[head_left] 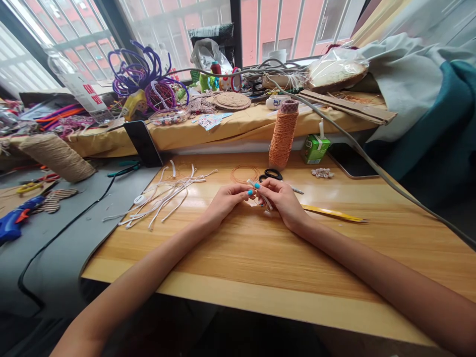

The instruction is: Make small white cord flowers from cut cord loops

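Two spools (283, 136), one orange coil (233, 173), one glue gun (22, 208), one green carton (314, 150)

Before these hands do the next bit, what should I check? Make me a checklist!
1. Right hand gripping the short white cord pieces: ok, pinched in the fingers.
2. Left hand gripping them too: cannot tell; its fingertips are right there, but the grip is too small to see.
3. Long, thin white cords untangled: not ok; they cross each other in a loose heap.
4. Black-handled scissors shut: cannot tell; the right hand hides part of them.
5. Tall cone of orange thread standing up: ok, behind the scissors.
6. Slim yellow pointed tool lying down: ok, on the pale wooden table.
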A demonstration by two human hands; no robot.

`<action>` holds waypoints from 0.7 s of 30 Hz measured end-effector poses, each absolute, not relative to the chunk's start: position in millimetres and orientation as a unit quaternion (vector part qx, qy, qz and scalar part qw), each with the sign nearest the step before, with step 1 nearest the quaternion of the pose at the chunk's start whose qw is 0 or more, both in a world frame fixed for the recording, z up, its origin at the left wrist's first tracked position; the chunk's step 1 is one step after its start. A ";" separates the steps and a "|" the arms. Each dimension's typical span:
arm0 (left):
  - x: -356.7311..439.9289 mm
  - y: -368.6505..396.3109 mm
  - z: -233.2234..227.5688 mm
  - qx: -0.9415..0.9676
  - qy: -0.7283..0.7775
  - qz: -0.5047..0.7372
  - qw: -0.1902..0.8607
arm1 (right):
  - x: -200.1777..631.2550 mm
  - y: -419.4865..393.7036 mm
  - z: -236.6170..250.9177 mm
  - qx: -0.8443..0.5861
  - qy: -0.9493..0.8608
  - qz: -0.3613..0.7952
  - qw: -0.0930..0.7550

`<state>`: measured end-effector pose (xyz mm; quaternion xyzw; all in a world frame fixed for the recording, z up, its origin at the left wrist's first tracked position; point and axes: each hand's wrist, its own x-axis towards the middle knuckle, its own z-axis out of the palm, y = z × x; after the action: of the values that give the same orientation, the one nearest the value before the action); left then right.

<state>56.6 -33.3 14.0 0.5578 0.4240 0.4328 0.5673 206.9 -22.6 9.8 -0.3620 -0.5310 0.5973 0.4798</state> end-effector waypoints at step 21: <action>60.0 -36.7 17.6 0.519 0.450 0.429 0.586 | 207.4 -30.4 7.2 -0.385 -0.650 0.455 0.471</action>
<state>60.0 -36.7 17.6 0.5191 0.4504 0.4291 0.5861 207.4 -30.4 7.2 -0.3853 -0.6499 0.4548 0.4714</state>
